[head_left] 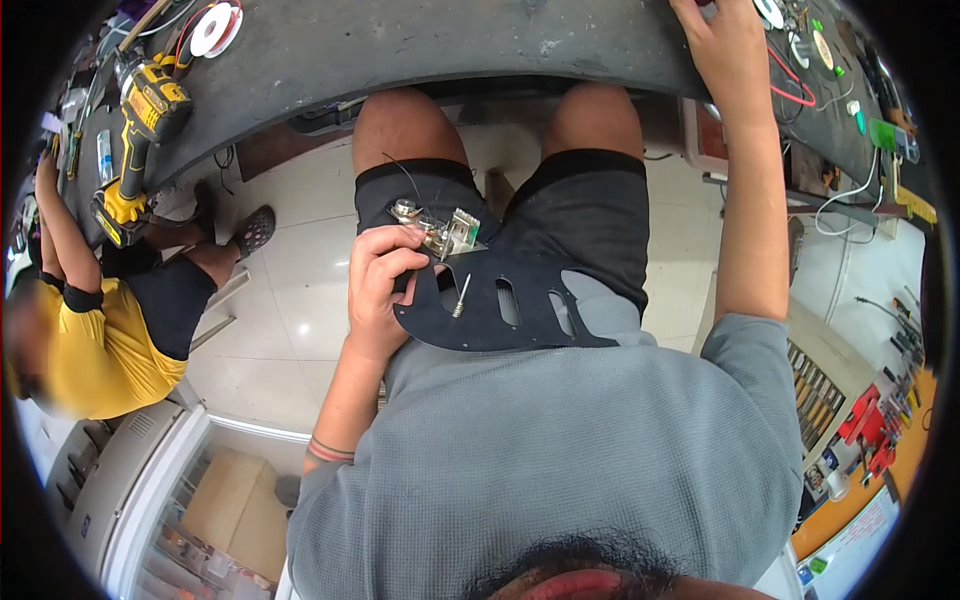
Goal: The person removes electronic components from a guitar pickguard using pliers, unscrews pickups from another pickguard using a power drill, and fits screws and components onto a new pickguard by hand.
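Note:
My left hand (377, 285) is closed on the edge of a black guitar pickguard (485, 325) with three long slots, held over my lap. A metal potentiometer (405, 210) and a switch with a small green board (464, 230) sit at its far edge, with thin dark wires rising between them. A screw with a spring round it (461, 298) shows against the pickguard near the first slot. My right hand (720, 35) reaches over the dark workbench (480, 50) at the top edge of the view. Its fingertips are cut off, so what they touch is hidden.
A yellow cordless drill (150, 110) and a wire spool (214, 30) are on the bench at the left. Red wire (800, 88) and small parts lie right of my forearm. Another person in a yellow shirt (115, 345) sits at the left, a hand on the bench.

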Demonstrator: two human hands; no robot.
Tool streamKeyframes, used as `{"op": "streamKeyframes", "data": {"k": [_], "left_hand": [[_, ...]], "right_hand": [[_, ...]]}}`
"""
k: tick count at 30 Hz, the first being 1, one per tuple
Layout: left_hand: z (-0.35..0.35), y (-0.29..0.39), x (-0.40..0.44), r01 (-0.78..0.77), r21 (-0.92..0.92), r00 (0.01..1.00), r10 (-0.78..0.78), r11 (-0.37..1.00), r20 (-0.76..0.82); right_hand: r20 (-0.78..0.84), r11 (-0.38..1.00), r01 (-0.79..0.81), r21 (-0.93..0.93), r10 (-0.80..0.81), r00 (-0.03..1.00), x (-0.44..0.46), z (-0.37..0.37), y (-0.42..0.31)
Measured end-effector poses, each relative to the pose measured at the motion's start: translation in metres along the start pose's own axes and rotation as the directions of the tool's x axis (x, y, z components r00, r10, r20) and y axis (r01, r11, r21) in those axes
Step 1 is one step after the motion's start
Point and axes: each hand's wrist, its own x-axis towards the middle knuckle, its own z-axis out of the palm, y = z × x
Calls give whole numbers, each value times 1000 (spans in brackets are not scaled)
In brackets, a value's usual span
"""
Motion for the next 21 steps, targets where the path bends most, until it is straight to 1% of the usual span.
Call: {"op": "streamKeyframes", "data": {"k": [3,7,8,12,15,16,19,20,21], "left_hand": [[-1,-2,-5,5,25,1000,-5,1000,8],[0,-4,-11,25,55,1000,-25,998,2],[1,-3,-11,20,74,1000,-20,997,-10],[-3,0,-12,-11,227,1000,11,974,1],[0,-4,-18,-8,153,997,18,988,-69],[-1,-4,-22,7,148,998,2,989,-64],[0,-3,-26,33,127,998,-26,991,-58],[1,-4,-26,31,121,998,-24,992,-60],[1,-4,-25,27,114,998,-20,993,-63]], "right_hand": [[-62,999,12,-47,-15,998,0,4,3],[-100,996,-72,57,77,992,-3,5,1],[-59,999,-43,31,45,997,-2,2,9],[-33,988,-84,131,89,995,-10,5,7],[-110,987,-15,158,33,993,-16,12,13],[-132,986,0,168,23,991,-16,15,14],[-127,987,42,156,-22,992,-17,14,17],[-169,981,75,181,-44,985,-16,21,30],[-139,984,16,180,9,990,-16,19,23]]}}
